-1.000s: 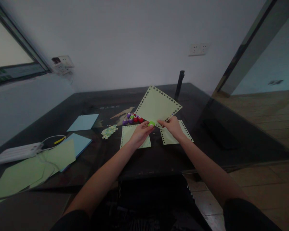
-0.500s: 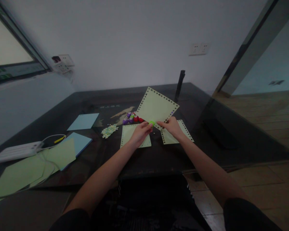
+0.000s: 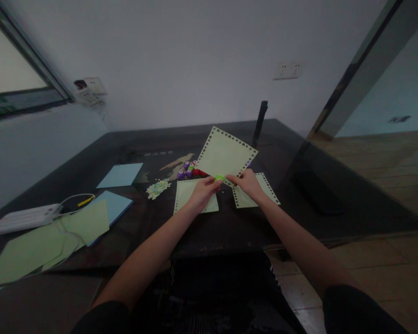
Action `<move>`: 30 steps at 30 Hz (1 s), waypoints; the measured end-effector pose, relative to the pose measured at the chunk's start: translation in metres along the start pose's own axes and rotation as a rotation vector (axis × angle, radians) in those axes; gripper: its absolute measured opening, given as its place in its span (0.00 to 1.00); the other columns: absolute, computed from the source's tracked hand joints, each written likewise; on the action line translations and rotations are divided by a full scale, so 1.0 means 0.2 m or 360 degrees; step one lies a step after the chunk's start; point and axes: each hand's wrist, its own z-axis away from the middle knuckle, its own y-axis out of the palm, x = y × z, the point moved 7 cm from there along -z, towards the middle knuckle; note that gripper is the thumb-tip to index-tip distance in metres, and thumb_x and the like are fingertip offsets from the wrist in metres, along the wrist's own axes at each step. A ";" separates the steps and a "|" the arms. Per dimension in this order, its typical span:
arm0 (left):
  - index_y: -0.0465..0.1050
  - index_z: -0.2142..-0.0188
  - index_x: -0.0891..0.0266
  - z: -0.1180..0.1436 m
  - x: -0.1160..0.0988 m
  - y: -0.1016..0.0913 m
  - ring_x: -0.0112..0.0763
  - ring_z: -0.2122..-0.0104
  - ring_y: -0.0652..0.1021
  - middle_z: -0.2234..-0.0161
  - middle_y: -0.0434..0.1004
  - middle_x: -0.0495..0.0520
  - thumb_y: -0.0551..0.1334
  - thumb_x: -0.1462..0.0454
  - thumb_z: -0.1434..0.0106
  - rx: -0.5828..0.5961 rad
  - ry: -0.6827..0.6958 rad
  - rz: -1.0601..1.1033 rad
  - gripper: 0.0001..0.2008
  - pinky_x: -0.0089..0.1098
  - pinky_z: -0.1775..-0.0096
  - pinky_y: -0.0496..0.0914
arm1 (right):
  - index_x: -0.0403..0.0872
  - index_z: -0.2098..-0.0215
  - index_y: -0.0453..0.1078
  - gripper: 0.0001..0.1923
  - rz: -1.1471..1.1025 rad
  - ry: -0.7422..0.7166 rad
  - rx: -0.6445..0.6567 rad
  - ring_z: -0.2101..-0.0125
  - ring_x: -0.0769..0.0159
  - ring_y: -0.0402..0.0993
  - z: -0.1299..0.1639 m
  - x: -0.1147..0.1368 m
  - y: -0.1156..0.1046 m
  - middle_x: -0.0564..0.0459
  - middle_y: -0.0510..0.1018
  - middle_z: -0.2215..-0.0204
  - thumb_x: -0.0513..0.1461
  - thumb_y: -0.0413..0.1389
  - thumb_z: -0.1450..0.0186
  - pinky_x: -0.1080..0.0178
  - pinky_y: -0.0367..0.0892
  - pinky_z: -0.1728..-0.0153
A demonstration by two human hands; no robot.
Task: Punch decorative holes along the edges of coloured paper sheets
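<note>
The left hand (image 3: 202,192) is closed on a small green punch (image 3: 219,177), pinching it at the lower edge of a pale green sheet (image 3: 226,155). The right hand (image 3: 248,183) grips that same sheet by its near corner, fingers narrow around the paper. The sheet is held tilted above the table (image 3: 230,222), just at 12 o'clock from both hands, and its edges carry a row of punched holes.

Under the hands lie 2 more punched sheets flat on the table: 1 (image 3: 191,197) beneath the left wrist, the other (image 3: 261,190) at 3 o'clock of the right hand. A cluster of purple and red punches (image 3: 190,170) sits at 11 o'clock of the left hand, touching one another, partly hidden by the held sheet. A small heap of paper bits (image 3: 158,189) lies at 9 o'clock of the left hand, near but apart.

Farther toward 9 o'clock a light blue sheet (image 3: 120,175) lies flat, and nearer the table edge a second blue sheet (image 3: 113,206) is overlapped by plain green sheets (image 3: 55,236). A white power strip (image 3: 21,219) with a looped cable (image 3: 75,199) rests at the far 9 o'clock edge. A dark post (image 3: 259,121) stands upright at 12 o'clock, behind the held sheet. 2 wall sockets (image 3: 287,70) are set in the wall beyond.
</note>
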 end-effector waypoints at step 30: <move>0.70 0.75 0.66 0.01 -0.01 0.00 0.23 0.73 0.69 0.76 0.68 0.47 0.71 0.59 0.55 -0.0043 0.0049 -0.0089 0.15 0.29 0.66 0.63 | 0.39 0.70 0.76 0.10 0.0092 -0.0052 0.0040 0.71 0.59 0.76 0.00 0.04 0.00 0.45 0.79 0.74 0.39 0.59 0.45 0.61 0.69 0.70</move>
